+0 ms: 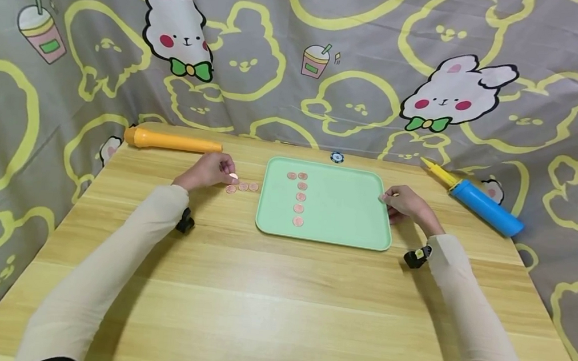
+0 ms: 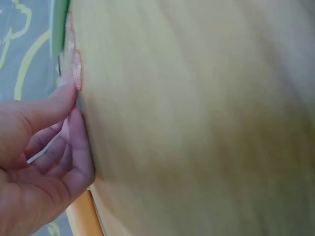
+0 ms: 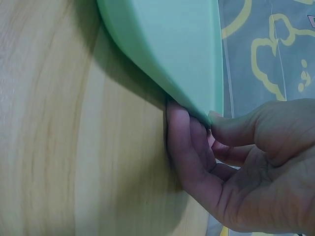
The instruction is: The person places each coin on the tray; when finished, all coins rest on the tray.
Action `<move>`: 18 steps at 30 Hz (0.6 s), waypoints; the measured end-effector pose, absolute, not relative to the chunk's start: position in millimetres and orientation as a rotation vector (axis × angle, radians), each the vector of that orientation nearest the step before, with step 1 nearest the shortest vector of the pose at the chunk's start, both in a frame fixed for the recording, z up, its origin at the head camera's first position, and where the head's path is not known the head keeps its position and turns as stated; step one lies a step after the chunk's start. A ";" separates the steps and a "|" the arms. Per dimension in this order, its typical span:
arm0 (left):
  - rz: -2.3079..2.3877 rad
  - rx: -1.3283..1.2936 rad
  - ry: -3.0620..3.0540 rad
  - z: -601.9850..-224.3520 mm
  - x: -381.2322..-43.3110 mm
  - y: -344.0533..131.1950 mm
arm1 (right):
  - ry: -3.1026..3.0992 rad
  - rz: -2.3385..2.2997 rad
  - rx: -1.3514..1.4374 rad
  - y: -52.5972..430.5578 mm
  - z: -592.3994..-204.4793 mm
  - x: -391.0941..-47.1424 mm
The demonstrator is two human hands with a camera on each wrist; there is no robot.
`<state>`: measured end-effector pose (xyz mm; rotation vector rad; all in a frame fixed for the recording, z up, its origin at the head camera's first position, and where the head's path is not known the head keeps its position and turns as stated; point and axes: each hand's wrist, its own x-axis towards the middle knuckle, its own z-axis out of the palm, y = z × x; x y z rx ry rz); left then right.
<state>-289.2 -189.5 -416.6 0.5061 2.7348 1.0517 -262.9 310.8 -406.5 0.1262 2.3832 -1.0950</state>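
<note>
My left hand [image 1: 209,170] pinches a shiny copper coin [image 1: 234,176] between thumb and fingertips, just left of the tray. Beneath and beside those fingertips, three more copper coins [image 1: 244,186] form a short row on the table; the left wrist view shows coins [image 2: 77,71] edge-on by the thumb. A pale green tray [image 1: 348,208] lies in the middle. On its left part, several coins [image 1: 301,196] make a column, with one beside the top coin. At the tray's right edge, my right hand [image 1: 406,204] grips the rim, thumb on top and fingers underneath [image 3: 179,128].
An orange plastic stick [image 1: 176,141] lies at the back left of the wooden table [image 1: 257,304]. Behind the tray is a blue and white chip [image 1: 337,157]. A blue and yellow hand pump [image 1: 483,204] lies at the right. Patterned grey cloth [image 1: 260,40] hangs behind the table.
</note>
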 end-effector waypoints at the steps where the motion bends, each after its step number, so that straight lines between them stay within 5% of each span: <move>1: 1.044 0.501 2.738 -416.3 -289.3 -189.7 | 2.383 -1.091 0.123 310.9 -406.3 -263.1; 18: 1.688 0.098 2.195 -416.0 -287.4 -194.9 | 2.413 -1.093 0.126 310.7 -406.0 -261.6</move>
